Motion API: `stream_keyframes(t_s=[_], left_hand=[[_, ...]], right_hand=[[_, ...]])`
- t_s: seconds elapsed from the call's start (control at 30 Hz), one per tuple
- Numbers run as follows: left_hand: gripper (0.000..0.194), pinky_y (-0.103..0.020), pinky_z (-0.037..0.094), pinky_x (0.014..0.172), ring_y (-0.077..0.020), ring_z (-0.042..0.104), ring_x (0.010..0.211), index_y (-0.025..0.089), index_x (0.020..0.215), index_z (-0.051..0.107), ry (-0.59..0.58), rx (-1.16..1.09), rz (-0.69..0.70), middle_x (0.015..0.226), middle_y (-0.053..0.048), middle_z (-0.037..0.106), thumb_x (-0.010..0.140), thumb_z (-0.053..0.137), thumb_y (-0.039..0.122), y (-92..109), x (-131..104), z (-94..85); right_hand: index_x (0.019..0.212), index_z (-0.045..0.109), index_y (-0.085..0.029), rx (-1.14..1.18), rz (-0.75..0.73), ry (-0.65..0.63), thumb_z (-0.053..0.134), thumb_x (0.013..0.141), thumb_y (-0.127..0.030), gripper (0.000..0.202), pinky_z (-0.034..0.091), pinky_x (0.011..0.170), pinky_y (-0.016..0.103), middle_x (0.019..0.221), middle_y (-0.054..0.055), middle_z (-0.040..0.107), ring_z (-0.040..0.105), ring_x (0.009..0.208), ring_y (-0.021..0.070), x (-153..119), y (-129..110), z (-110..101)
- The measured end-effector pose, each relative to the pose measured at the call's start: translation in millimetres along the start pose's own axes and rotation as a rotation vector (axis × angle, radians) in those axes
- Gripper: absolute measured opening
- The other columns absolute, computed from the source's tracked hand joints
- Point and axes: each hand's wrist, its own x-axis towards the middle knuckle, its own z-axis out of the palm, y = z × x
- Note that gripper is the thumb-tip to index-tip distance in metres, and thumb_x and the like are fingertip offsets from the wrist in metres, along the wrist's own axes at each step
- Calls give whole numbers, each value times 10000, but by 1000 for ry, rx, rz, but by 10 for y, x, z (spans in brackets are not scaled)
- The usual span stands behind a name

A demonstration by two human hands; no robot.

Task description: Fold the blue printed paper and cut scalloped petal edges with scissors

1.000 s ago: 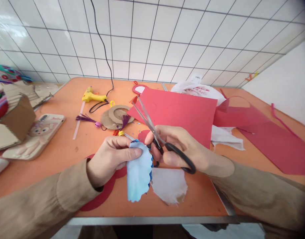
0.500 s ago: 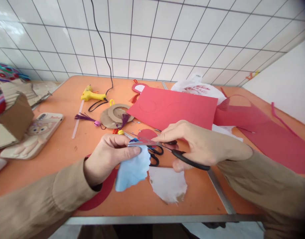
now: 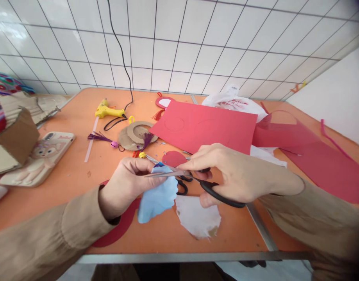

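My left hand (image 3: pixel 131 181) pinches the upper edge of a light blue piece of fabric (image 3: pixel 158 197) with a wavy right edge. In my right hand (image 3: pixel 226 171) is a pair of black-handled scissors (image 3: pixel 223 196), fingers through the loops. Their blades lie across the top of the blue fabric, close to my left thumb, and look slightly parted. A second pair of scissors (image 3: pixel 183 188) lies on the table behind the fabric, partly hidden. Below my right hand lies a whitish, frayed fabric piece (image 3: pixel 198 216). Just behind the blades is a small red paper disc (image 3: pixel 173 159).
A large red sheet (image 3: pixel 208 124) lies behind my hands, near a white plastic bag (image 3: pixel 233 104). Further left are cardboard rings (image 3: pixel 131 134), tassels with bells (image 3: pixel 114 144), a yellow glue gun (image 3: pixel 107 111) with its cord, and a phone (image 3: pixel 40 158). The metal-edged orange table (image 3: pixel 232 246) ends toward me.
The scissors have tilted and their blades have shifted slightly lower, opening a little wider across the fabric. My right hand has moved slightly. My left hand keeps its hold, nearly still.
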Motion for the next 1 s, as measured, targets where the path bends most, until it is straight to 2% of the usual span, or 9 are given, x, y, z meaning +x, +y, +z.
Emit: stream_keyframes(t_s=[0.13,0.4,0.7,1.0], left_hand=[[62,-181,529,501,-113,662,528,177,693,798,-66,-38,-6,631,-13,744,681,839,222,1,6,0],[97,-214,562,507,-138,677,534,157,717,796,-46,-20,-15,644,-33,750,720,813,252,-2,-17,-7],[105,-203,548,488,-130,668,518,163,699,792,-42,-24,-30,634,-27,748,688,837,256,-5,-7,-10],[168,-236,545,524,-137,656,517,164,718,799,-10,-22,-46,620,-26,733,649,859,305,16,-15,16]], right_hand=[[833,728,-191,-12,86,-78,742,717,-366,210,266,525,240,580,-59,434,349,542,92,14,-17,-7],[769,702,-177,-7,84,-60,723,713,-354,187,253,531,255,570,-54,445,349,539,92,18,-1,36],[833,729,-192,-9,91,-64,714,734,-356,192,275,549,259,572,-57,443,358,543,93,17,15,46],[802,708,-202,-7,101,-73,749,730,-363,180,307,540,237,585,-57,458,378,561,97,25,17,38]])
